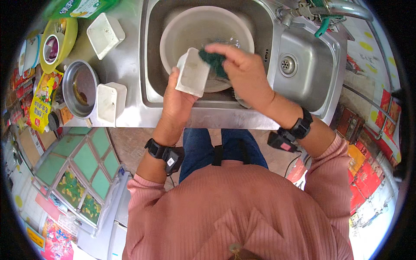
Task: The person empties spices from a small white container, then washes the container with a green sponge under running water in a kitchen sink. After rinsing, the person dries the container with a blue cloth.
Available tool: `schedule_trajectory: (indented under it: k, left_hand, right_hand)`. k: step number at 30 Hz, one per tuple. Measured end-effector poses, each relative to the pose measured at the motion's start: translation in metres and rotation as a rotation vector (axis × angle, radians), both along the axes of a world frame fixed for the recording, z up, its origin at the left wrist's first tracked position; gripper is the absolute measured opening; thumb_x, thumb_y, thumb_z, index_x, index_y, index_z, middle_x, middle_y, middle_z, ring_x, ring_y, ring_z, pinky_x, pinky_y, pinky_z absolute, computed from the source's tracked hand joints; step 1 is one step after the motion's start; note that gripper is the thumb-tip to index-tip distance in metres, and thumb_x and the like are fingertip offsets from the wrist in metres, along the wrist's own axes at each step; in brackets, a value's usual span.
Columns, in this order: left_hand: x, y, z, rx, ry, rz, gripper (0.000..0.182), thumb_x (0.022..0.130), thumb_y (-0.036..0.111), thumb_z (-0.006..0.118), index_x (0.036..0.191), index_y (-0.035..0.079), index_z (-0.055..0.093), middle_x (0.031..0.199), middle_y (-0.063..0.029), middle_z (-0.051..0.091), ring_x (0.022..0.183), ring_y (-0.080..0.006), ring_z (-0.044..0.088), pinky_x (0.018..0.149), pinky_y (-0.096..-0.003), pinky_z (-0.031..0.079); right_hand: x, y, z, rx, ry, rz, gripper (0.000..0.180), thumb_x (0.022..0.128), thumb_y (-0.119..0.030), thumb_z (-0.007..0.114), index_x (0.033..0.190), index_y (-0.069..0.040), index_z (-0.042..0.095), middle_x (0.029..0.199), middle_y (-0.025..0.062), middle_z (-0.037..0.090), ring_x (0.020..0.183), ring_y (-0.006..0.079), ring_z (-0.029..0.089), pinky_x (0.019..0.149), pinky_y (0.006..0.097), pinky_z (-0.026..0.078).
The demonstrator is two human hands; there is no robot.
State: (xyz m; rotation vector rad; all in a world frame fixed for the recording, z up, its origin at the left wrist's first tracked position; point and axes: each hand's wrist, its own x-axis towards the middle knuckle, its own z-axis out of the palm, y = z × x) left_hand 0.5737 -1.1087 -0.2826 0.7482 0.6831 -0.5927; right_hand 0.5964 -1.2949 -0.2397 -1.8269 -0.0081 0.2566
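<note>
My left hand (pixel 178 100) grips a small white plastic box (pixel 192 72) from below and from its left side, tilted over the sink. Dark green scouring pad (pixel 215 63) is pinched in my right hand (pixel 247 76), close by the right rim of the box; whether the pad touches it I cannot tell. Beneath both hands a round white basin (pixel 169 35) holds cloudy water inside the larger bowl of a stainless steel sink (pixel 265 29). Two similar white boxes, one farther back (pixel 103 34) and one near the front edge (pixel 107 102), rest on the steel counter to the left.
A metal pan (pixel 66 87) with brown liquid sits left of the near box. Behind it are a yellow basket (pixel 70 35) and a yellow printed pouch (pixel 45 97). A smaller sink bowl (pixel 302 48) with a drain lies right, below the faucet (pixel 344 9).
</note>
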Motion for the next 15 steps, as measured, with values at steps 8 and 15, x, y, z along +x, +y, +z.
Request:
schedule_trajectory:
  k: [8, 15]
  left_hand:
    - [-0.004, -0.004, 0.010, 0.221, -0.139, -0.145, 0.056, 0.101, 0.044, 0.058, 0.143, 0.008, 0.048, 0.123, -0.0068, 0.061, 0.108, -0.0157, 0.063, 0.084, -0.0320, 0.056]
    - [0.003, 0.012, 0.014, 0.483, -0.330, -0.277, 0.058, 0.098, 0.038, 0.068, 0.142, 0.004, 0.050, 0.112, -0.0026, 0.062, 0.099, -0.0100, 0.059, 0.080, -0.0268, 0.053]
  right_hand:
    - [0.012, 0.014, -0.015, -0.397, -0.430, 0.470, 0.038, 0.083, 0.001, 0.056, 0.120, -0.008, 0.065, 0.121, 0.0192, 0.067, 0.119, 0.0362, 0.061, 0.115, 0.0510, 0.039]
    - [0.019, 0.014, -0.006, -0.302, -0.405, 0.482, 0.043, 0.088, 0.000, 0.051, 0.129, -0.009, 0.063, 0.131, 0.0170, 0.063, 0.125, 0.0329, 0.059, 0.119, 0.0546, 0.032]
